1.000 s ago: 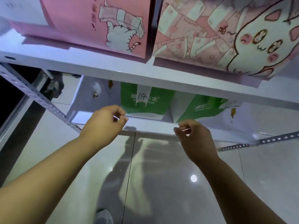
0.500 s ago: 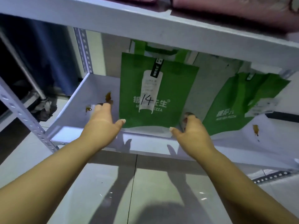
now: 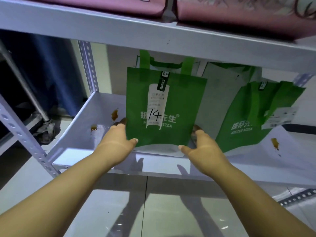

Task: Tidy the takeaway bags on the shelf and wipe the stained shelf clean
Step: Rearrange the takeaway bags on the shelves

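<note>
Spanning the whole view, a white metal rack [image 3: 89, 77] carries two boards: an upper shelf [image 3: 153, 38] with two pink bags [image 3: 239, 12] side by side on it, and a lower shelf [image 3: 82, 139] where the green takeaway bags stand. Grey floor tiles [image 3: 153, 211] show below the lower shelf's front edge.

On the lower shelf the left bag [image 3: 164, 108] stands upright facing the camera, with a receipt [image 3: 158, 108] on its front marked 14 by hand and its two handles reaching up toward the upper shelf. Just beside it to the right, the right bag [image 3: 256, 117] leans to the left, a receipt of its own on its right side. A grey panel sits between the two.

Both arms reach in from below. The left hand [image 3: 118, 139] clasps the left bag's lower left edge, thumb on the front, fingers hidden behind. The right hand [image 3: 203, 146] clasps the lower right edge the same way, thumb pointing inward along the bag's base.

Brown stains mark the shelf: two left of the held bag [image 3: 114, 114] [image 3: 94, 128], near the left hand, and one at the far right [image 3: 275, 142], in front of the right bag.
</note>
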Tool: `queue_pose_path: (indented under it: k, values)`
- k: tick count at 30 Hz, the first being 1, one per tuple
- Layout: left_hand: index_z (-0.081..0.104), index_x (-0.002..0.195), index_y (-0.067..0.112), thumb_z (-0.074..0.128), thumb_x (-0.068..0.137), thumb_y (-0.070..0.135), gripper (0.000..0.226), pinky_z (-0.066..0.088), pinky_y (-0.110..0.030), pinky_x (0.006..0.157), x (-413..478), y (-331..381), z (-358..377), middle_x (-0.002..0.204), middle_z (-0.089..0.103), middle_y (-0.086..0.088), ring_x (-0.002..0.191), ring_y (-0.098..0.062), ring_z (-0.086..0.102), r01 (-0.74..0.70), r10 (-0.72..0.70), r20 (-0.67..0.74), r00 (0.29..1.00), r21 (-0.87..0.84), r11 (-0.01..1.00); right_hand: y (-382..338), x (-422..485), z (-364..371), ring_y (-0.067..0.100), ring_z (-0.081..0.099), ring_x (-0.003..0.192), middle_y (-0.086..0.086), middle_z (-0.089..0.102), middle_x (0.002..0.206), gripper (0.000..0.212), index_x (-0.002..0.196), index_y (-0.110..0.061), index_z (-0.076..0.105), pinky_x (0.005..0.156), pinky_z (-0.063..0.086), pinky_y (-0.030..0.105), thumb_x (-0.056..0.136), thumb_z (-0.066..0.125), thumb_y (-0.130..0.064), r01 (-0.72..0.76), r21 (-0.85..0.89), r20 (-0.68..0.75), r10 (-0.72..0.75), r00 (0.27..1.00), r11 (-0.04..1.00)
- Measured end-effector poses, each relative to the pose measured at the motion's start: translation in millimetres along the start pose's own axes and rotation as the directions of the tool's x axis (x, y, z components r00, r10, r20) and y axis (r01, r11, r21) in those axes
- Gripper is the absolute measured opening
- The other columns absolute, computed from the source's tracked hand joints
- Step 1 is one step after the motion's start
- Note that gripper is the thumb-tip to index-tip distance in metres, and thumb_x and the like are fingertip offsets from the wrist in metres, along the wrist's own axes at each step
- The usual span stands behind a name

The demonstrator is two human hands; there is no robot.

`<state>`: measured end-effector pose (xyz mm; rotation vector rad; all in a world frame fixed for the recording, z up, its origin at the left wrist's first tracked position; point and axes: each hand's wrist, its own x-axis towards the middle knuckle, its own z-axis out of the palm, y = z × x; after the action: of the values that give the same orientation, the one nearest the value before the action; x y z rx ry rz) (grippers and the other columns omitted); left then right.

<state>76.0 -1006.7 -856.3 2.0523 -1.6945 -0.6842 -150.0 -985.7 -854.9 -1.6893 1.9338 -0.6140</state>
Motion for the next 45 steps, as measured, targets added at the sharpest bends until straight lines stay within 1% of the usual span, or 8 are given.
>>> queue_pose_path:
  k: [9,14,19,27,33,37,41,45]
  values:
    - [0.04,0.131,0.014,0.065,0.084,0.036,0.057,0.044,-0.038,0.086,-14.1,6.5,2.9,0.127,0.042,-0.009,0.107,-0.028,0.05,-0.027,0.019,-0.116,0.993,-0.065,0.997,4.7,-8.3,-10.7,0.021,0.049,0.119,-0.001,0.046,0.137,0.058,0.134,-0.018,0.038,0.087,0.041,0.033,0.086,0.061,-0.041,0.049,-0.043,-0.076,-0.052,0.996,0.998]
    - [0.044,0.13,0.02,0.067,0.083,0.031,0.054,0.043,-0.038,0.096,-40.2,24.0,13.8,0.127,0.043,-0.002,0.115,-0.023,0.048,-0.254,0.224,-0.248,0.943,-0.094,0.963,20.5,-23.6,-33.6,0.007,0.053,0.099,-0.007,0.059,0.115,0.036,0.119,-0.021,0.056,0.082,0.04,0.022,0.086,0.063,-0.033,0.167,0.032,-0.227,-0.156,0.961,0.985]
    - [0.054,0.121,0.023,0.066,0.083,0.03,0.041,0.045,-0.036,0.094,-59.8,58.4,31.2,0.115,0.048,0.006,0.109,-0.016,0.051,-0.377,0.358,-0.212,0.909,-0.058,0.924,50.8,-40.2,-61.4,0.005,0.056,0.085,-0.011,0.061,0.091,0.017,0.101,-0.021,0.063,0.071,0.042,0.02,0.086,0.063,-0.03,0.191,0.037,-0.302,-0.171,0.938,0.981]
    - [0.059,0.113,0.022,0.064,0.084,0.031,0.031,0.041,-0.023,0.076,-73.4,126.5,74.1,0.1,0.053,0.01,0.089,-0.008,0.054,-0.477,0.468,-0.123,0.875,-0.062,0.877,121.8,-44.3,-116.3,0.008,0.057,0.082,-0.011,0.061,0.088,0.019,0.103,-0.02,0.061,0.07,0.044,0.024,0.088,0.061,-0.03,0.056,0.036,-0.375,-0.039,0.926,0.998]
    - [0.048,0.129,0.024,0.064,0.084,0.035,0.049,0.042,-0.029,0.084,-68.8,160.0,99.7,0.122,0.046,0.002,0.096,-0.014,0.049,-0.427,0.423,-0.086,0.902,-0.034,0.904,160.9,-13.7,-138.4,0.018,0.057,0.099,-0.001,0.058,0.114,0.04,0.121,-0.018,0.05,0.076,0.04,0.027,0.087,0.062,-0.033,-0.072,0.058,-0.318,0.087,0.944,0.996]
    - [0.046,0.129,0.03,0.064,0.083,0.036,0.05,0.042,-0.032,0.09,-65.7,163.9,108.6,0.131,0.04,0.002,0.11,-0.021,0.051,-0.433,0.433,-0.06,0.899,0.014,0.901,172.2,8.5,-141.3,0.02,0.046,0.112,0.003,0.052,0.122,0.054,0.129,-0.017,0.043,0.08,0.036,0.03,0.084,0.066,-0.034,-0.101,0.036,-0.33,0.108,0.938,0.994]
    - [0.047,0.131,0.033,0.065,0.083,0.034,0.052,0.036,-0.029,0.098,-63.3,167.1,118.1,0.136,0.039,0.005,0.119,-0.019,0.046,-0.475,0.476,-0.022,0.879,0.036,0.879,176.3,25.2,-143.0,0.017,0.042,0.099,0.002,0.044,0.126,0.05,0.125,-0.026,0.048,0.086,0.039,0.03,0.081,0.068,-0.034,-0.073,0.05,-0.301,0.085,0.95,0.996]
    - [0.038,0.14,0.025,0.063,0.084,0.035,0.062,0.029,-0.025,0.105,-56.8,174.1,127.5,0.145,0.034,0.003,0.129,-0.017,0.038,-0.475,0.476,0.011,0.88,0.053,0.878,180.5,35.2,-142.5,0.013,0.042,0.099,-0.006,0.042,0.119,0.04,0.118,-0.03,0.051,0.089,0.035,0.024,0.082,0.067,-0.022,0.007,0.208,-0.187,0.032,0.982,0.978]
